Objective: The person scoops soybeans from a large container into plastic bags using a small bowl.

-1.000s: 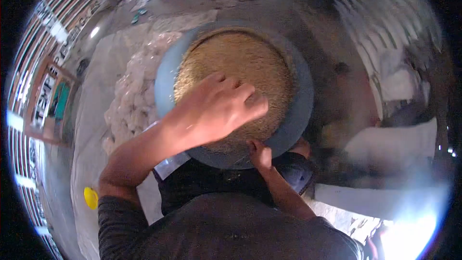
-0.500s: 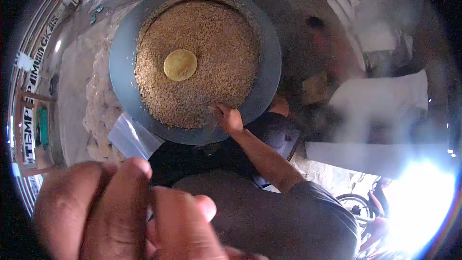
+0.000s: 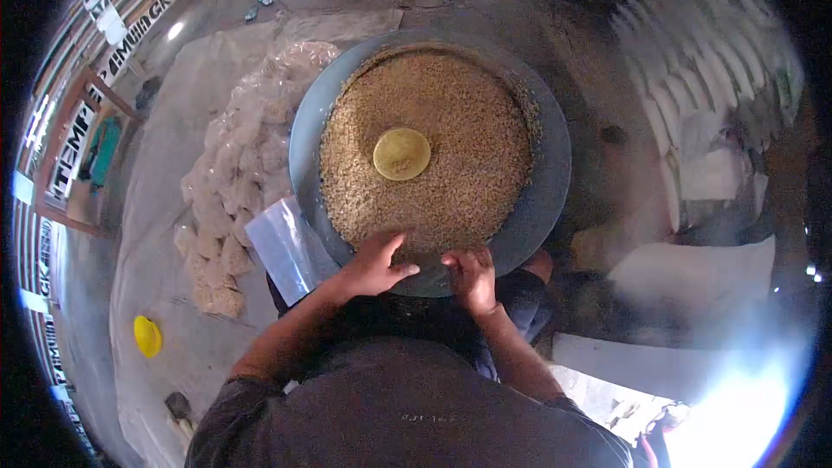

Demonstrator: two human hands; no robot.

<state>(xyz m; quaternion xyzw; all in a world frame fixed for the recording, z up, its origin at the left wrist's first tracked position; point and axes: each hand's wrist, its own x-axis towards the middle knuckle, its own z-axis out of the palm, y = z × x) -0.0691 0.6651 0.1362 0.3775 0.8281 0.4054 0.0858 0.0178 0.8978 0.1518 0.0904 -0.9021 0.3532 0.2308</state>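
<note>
A wide blue-grey basin [image 3: 555, 165] holds a heap of pale brown beans or grains [image 3: 468, 139]. On the heap sits a round yellow bowl [image 3: 402, 154] with some grains in it. My left hand [image 3: 374, 267] is over the basin's near rim, thumb and forefinger apart, with nothing plainly in it. Just to its right, my right hand [image 3: 472, 279] has its fingers curled together at the same rim. Whatever it pinches is too faint to make out. A stack of clear plastic bags [image 3: 293, 247] lies against the basin's left side, by my left forearm.
Many filled clear bags [image 3: 221, 208] are piled on a sheet left of the basin. A yellow scoop-like object [image 3: 147, 336] lies at lower left. White sacks [image 3: 693, 87] are at the right, with a white cloth-like sack [image 3: 702, 277] nearer.
My left hand has gone from close before the camera, fingers curled, down to the basin's near rim beside my right hand. The view has shifted, showing more of the bag pile.
</note>
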